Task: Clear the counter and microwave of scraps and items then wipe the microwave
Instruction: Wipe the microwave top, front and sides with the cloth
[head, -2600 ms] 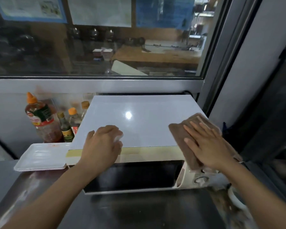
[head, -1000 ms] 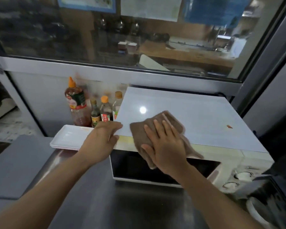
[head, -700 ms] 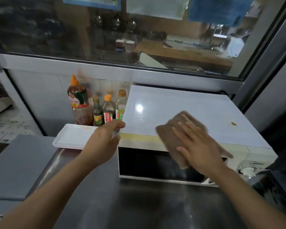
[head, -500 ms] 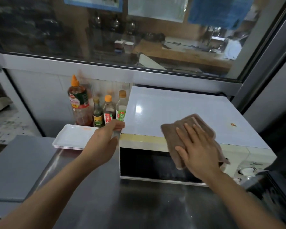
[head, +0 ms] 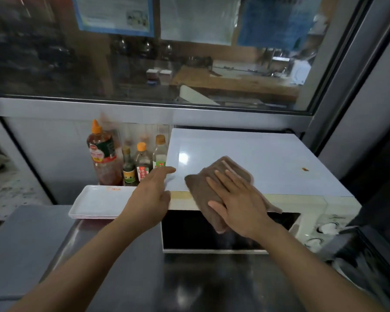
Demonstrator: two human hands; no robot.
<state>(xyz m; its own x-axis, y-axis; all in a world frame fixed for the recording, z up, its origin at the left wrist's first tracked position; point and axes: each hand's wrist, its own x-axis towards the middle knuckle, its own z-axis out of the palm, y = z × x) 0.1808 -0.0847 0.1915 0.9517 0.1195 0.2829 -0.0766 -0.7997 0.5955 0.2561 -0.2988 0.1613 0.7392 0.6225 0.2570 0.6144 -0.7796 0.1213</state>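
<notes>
Right hand [head: 239, 206], fingers flat, presses brown cloth [head: 212, 183] on front left of white microwave [head: 268, 163] top, cloth draping over door edge; left hand [head: 150, 199], fingers loosely extended, touches microwave's left corner.

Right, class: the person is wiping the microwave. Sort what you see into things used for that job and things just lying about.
In use:
microwave
brown cloth
right hand, pressing the cloth
left hand, at the microwave's left corner

Lying about:
sauce bottles
white trays
steel counter
</notes>
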